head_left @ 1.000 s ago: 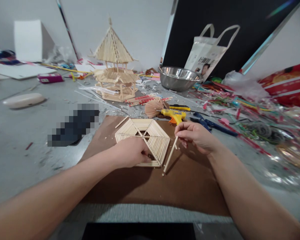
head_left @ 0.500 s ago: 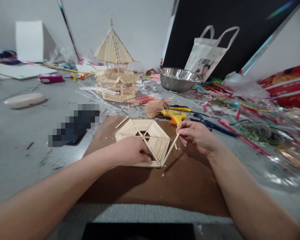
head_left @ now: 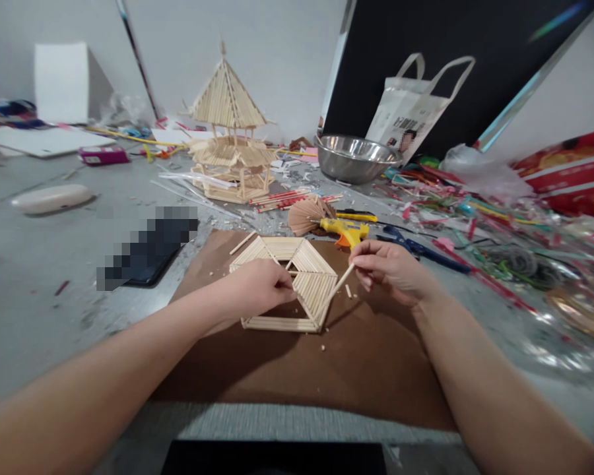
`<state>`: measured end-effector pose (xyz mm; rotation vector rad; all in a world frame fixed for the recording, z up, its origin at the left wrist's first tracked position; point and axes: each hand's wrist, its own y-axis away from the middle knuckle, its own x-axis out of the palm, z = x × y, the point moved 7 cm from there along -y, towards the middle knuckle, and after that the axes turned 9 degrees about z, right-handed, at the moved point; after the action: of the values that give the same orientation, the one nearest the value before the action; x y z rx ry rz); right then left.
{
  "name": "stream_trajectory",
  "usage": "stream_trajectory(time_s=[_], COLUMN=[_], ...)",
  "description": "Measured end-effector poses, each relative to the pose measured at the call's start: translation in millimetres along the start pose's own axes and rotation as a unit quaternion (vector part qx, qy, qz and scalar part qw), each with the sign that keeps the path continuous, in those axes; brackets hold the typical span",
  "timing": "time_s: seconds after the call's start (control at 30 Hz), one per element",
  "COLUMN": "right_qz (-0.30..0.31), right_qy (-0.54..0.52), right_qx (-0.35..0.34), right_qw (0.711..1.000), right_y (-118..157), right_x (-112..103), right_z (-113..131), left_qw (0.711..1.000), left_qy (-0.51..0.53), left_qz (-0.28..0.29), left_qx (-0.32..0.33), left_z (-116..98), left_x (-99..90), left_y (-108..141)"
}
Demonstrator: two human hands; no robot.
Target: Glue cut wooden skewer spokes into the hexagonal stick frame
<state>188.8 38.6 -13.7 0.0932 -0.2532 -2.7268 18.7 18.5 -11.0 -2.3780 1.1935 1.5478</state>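
Observation:
A hexagonal panel of thin wooden sticks (head_left: 315, 295) lies on a brown sheet (head_left: 297, 376). Its front section is open except for several sticks along the front edge. Over its left part is my left hand (head_left: 261, 285), fingers pinched together near the middle; what they hold, if anything, is hidden. Between thumb and fingertips, my right hand (head_left: 386, 267) grips a thin wooden stick (head_left: 345, 276), slanting down to the panel's right edge. Just behind that hand rests a yellow glue gun (head_left: 345, 229).
A stick-built pagoda model (head_left: 231, 125) stands behind, near clear glue sticks (head_left: 198, 179) and red-tipped sticks (head_left: 287, 199). A metal bowl (head_left: 359, 161) is at the back. Blue-handled pliers (head_left: 426, 251) and scattered scraps (head_left: 505, 244) lie right; a phone (head_left: 151, 254) lies left.
My left hand has lifted and shifted back from the panel's front edge toward its middle, uncovering the front opening. My right hand stays almost in place with its stick.

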Motion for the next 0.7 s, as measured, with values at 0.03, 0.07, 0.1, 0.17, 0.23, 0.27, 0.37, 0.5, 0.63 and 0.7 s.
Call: stream_trajectory(time_s=[0.03,0.07,0.1,0.17,0.23,0.27,0.37,0.5,0.63,0.7], right_qz=[-0.006,-0.011,-0.014,-0.021,-0.025,-0.027,-0.026,-0.005,0.116,0.179], right_qy=[-0.005,-0.006,-0.005,-0.005,-0.013,-0.02,-0.027,0.059,0.214,0.263], right_qx=[-0.008,-0.014,-0.019,-0.028,-0.038,-0.043,-0.052,-0.037,0.032,0.053], right_qw=[1.0,1.0,1.0,0.999,0.999,0.999,0.998,0.998,0.969,0.946], right_y=[-0.7,-1.2,-1.6,-1.8,-1.6,-1.4,-0.7,1.3,4.8,8.1], right_x=[0.2,0.7,1.6,3.6,5.9,7.0,10.0,14.9,31.6,40.7], right_z=[0.0,-0.2,-0.4,-0.5,-0.3,-0.1,0.6,3.5,-2.9,-7.4], left_qw=[1.0,1.0,0.999,0.998,0.996,0.995,0.994,0.995,0.992,0.989], left_qy=[0.008,0.019,0.033,0.061,0.08,0.086,0.099,0.084,0.072,0.065], left_qz=[-0.013,-0.022,-0.026,-0.02,-0.008,-0.003,0.007,0.031,0.079,0.102], left_qx=[-0.005,-0.007,-0.006,0.009,0.034,0.043,0.046,0.041,0.071,0.083], left_z=[1.1,2.1,2.9,3.0,1.6,1.1,1.7,1.9,-1.9,-3.5], left_x=[-3.9,-7.1,-9.4,-10.5,-8.9,-7.6,-4.3,-1.6,2.5,4.9], left_y=[0.7,1.4,2.0,2.2,1.5,0.9,-0.6,0.4,3.7,4.5])
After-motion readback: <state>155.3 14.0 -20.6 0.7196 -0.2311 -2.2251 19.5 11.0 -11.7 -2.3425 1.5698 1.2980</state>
